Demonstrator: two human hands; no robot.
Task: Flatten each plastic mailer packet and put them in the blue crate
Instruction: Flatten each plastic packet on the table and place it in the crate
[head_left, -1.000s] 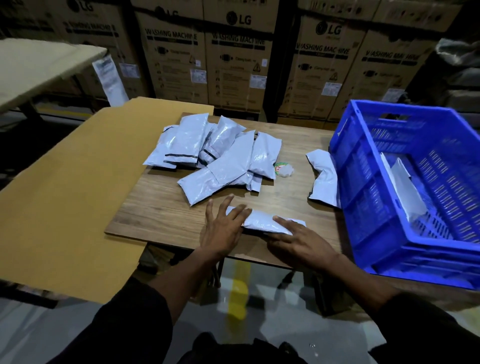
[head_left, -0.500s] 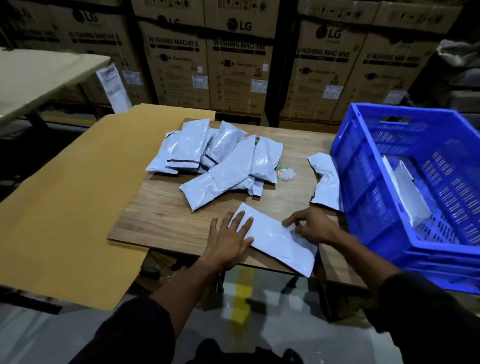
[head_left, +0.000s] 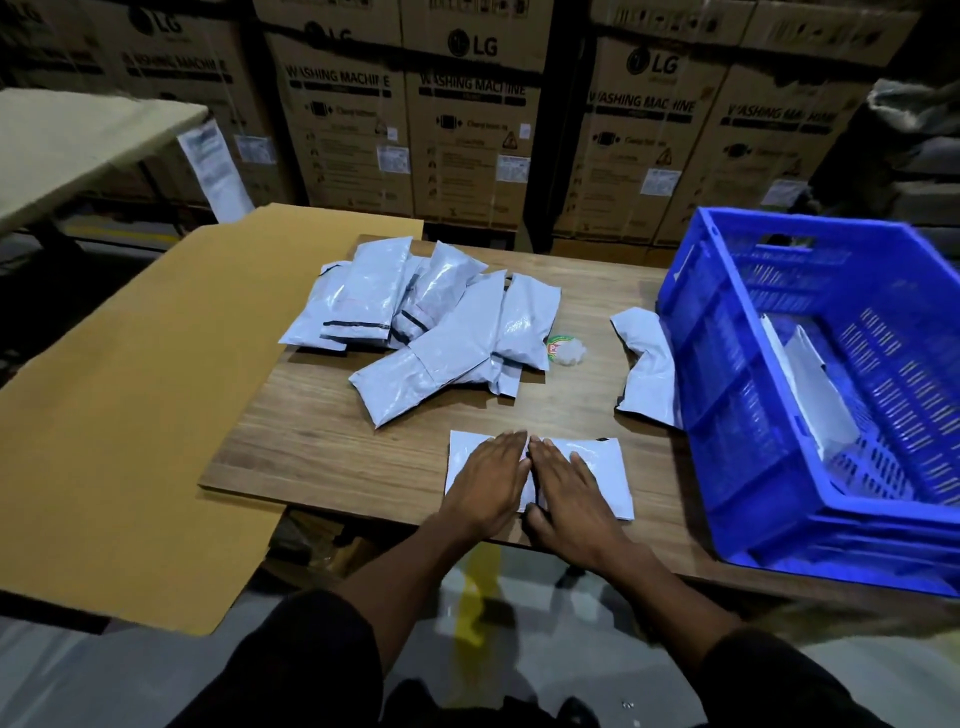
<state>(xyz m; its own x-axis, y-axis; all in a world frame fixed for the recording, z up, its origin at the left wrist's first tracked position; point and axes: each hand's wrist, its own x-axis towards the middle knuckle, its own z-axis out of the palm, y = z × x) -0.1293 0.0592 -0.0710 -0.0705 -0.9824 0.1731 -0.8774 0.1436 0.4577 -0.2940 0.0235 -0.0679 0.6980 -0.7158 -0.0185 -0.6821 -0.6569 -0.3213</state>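
mailer packet (head_left: 605, 470) flat under left hand (head_left: 488, 480), right hand (head_left: 569, 493)

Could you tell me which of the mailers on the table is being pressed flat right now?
The mailer at the near table edge, under both flat hands, left hand and right hand. The others sit untouched farther back.

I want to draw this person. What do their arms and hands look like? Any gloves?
No gloves: the left hand and right hand are bare, with no rings or watch showing. Dark, black-looking sleeves cover the upper arms, leaving the forearms bare.
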